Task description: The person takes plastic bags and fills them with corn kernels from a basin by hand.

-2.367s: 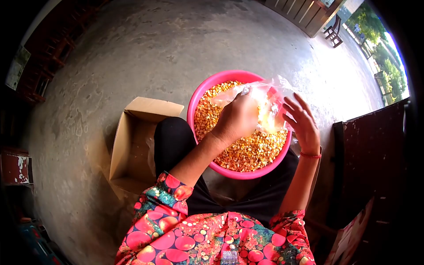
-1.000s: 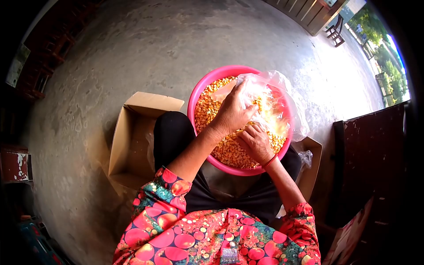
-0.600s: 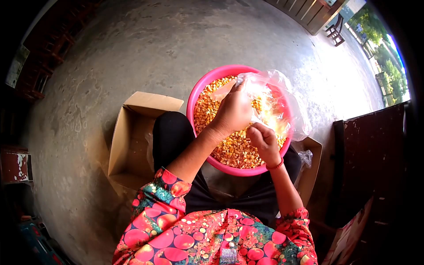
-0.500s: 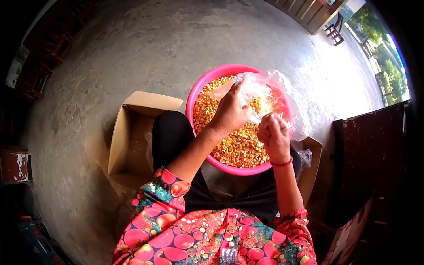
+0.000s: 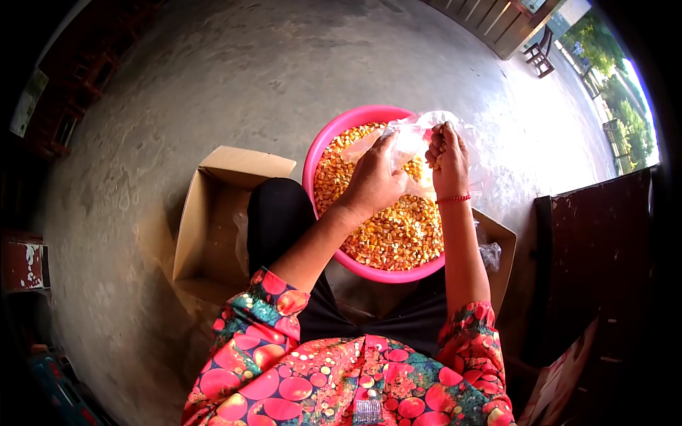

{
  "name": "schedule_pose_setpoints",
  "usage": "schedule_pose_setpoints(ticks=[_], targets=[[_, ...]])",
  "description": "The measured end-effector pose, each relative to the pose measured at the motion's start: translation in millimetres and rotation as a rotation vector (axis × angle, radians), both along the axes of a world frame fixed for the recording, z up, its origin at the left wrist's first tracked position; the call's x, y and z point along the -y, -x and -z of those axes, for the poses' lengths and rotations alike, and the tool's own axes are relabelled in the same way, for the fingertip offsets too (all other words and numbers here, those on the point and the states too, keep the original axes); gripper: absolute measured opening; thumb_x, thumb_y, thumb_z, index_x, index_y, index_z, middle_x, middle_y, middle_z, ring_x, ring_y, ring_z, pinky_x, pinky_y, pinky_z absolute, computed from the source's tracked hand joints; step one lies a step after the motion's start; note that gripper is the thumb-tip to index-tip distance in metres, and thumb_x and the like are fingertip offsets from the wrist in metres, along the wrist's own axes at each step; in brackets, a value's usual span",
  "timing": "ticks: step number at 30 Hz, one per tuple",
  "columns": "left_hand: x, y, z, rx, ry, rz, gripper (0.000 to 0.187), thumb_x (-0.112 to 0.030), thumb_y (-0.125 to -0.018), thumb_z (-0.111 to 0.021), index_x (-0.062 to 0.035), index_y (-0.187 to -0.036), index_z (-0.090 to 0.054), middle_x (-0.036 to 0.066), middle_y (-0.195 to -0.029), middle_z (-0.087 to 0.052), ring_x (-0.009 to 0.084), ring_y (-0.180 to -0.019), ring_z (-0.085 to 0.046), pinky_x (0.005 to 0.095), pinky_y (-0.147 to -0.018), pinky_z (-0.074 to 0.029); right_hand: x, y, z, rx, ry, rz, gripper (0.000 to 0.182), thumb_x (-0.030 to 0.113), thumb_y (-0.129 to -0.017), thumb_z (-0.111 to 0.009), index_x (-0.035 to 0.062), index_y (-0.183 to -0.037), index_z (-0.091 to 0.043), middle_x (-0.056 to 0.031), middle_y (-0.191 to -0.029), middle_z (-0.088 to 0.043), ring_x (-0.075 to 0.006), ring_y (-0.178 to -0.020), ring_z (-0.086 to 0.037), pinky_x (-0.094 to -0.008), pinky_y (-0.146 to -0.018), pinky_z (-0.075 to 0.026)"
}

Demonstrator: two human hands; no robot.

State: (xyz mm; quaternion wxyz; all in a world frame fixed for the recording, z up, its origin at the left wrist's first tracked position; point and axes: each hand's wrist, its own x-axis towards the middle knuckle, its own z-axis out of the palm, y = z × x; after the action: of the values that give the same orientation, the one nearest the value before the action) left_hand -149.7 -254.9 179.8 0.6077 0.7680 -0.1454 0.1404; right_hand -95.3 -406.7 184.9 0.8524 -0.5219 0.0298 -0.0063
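A pink basin (image 5: 334,128) full of yellow-orange corn kernels (image 5: 398,238) sits between my knees. Over its far right part, my left hand (image 5: 376,174) grips the edge of a clear plastic bag (image 5: 408,138) between thumb and fingers. My right hand (image 5: 449,156), with a red bracelet at the wrist, is raised beside the bag's opening, its fingers curled round some corn kernels. Part of the bag hangs behind my right hand, and how much lies inside it cannot be made out.
An open cardboard box (image 5: 192,234) stands by my left knee. Another box (image 5: 501,248) with crumpled plastic (image 5: 490,255) is at my right. Dark furniture (image 5: 597,248) stands at the far right, and a wooden chair (image 5: 540,53) near the doorway.
My right hand has moved up and away from me, from above the basin's near right side to the bag's opening. My left hand has barely shifted, still on the bag.
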Motion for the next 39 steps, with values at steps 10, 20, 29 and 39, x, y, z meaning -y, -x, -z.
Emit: schedule_pose_setpoints(ticks=[10,20,29,39], targets=[[-3,-1,-3,0.066,-0.084,-0.031,0.063,0.005,-0.069,-0.053,0.0077,-0.13,-0.037,0.029,-0.121,-0.05,0.0391,-0.116,-0.048,0.0398,-0.099,-0.04,4,0,0,0.131,0.16,-0.128,0.017,0.013,-0.093,-0.047,-0.0005,-0.092,-0.058,-0.0078,-0.085,-0.061,-0.018,-0.082,-0.06,-0.03,-0.08,-0.048],[-5,-2,-5,0.083,-0.056,-0.049,0.062,0.011,-0.068,-0.044,0.0056,-0.129,-0.041,0.025,-0.126,-0.05,0.0334,-0.119,-0.048,0.0355,-0.101,-0.039,1,104,-5,0.372,0.773,-0.512,0.008,0.009,-0.086,-0.059,0.0018,-0.09,-0.061,-0.006,-0.082,-0.062,-0.0158,-0.079,-0.059,-0.0275,-0.075,-0.046],[-4,-2,-8,0.054,0.026,-0.055,0.056,0.012,-0.071,-0.039,0.0034,-0.125,-0.048,0.022,-0.12,-0.056,0.029,-0.114,-0.054,0.0326,-0.097,-0.041,4,117,26,0.842,1.387,-0.425,0.027,0.017,-0.074,-0.066,0.0116,-0.1,-0.061,-0.0085,-0.108,-0.055,-0.0286,-0.1,-0.052,-0.0416,-0.087,-0.038],[-7,1,-16,0.113,-0.203,-0.21,0.061,0.0,-0.073,-0.061,-0.0021,-0.131,-0.041,0.022,-0.119,-0.055,0.0344,-0.108,-0.056,0.0379,-0.091,-0.045,5,113,45,0.855,1.482,-0.415,0.013,0.017,-0.077,-0.065,0.0093,-0.079,-0.055,-0.0067,-0.078,-0.051,-0.0241,-0.078,-0.054,-0.0374,-0.071,-0.042]])
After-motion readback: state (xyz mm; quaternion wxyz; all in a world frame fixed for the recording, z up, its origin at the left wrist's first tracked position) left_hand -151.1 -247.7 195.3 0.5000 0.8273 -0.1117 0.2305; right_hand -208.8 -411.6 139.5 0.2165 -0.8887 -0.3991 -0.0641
